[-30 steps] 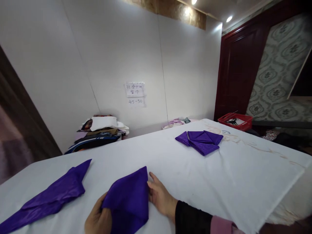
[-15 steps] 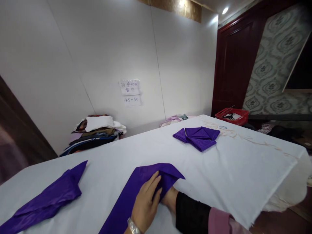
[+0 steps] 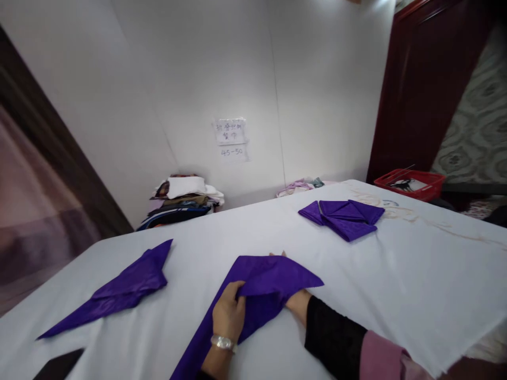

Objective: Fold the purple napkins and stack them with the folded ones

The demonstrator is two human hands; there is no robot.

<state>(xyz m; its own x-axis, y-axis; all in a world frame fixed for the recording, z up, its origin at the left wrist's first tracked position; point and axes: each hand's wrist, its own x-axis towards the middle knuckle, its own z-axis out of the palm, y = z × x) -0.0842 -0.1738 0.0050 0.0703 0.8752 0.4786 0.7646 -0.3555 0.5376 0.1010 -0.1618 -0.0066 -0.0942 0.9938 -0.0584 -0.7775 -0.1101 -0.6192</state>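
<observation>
Purple cloth (image 3: 273,272) is the item in hand, at the near middle of the white-covered tabletop (image 3: 400,295); its narrow end runs out of view at the near side. Your left hand (image 3: 228,311) is nearly closed, appearing to pinch the cloth's folded edge between thumb and fingers. Your right hand (image 3: 298,305) is beneath the upper layer, with only fingertips showing past the far edge; how far it is open, and whether it grips anything, cannot be told.

Risks, as judged:

1. Slippage. The fabric looks smooth and limp. Should your left pinch loosen, the layers could slide apart and the edge lose its line.

2. Collapse. The raised layer appears to rest on your right hand. Withdrawing that hand quickly could drag the layer along or leave a crease.

3. Skew. The point at the right overhangs your wrist without visible restraint; a pull from the left alone could swing it out of line.

4. Snagging. Your bracelet (image 3: 224,343) sits close to the cloth and could catch it.

5. Disturbance. The folded purple piece (image 3: 137,279) at left and the purple bundle (image 3: 340,210) at far right lie apart from your hands; a wide sweep could unsettle either.
</observation>
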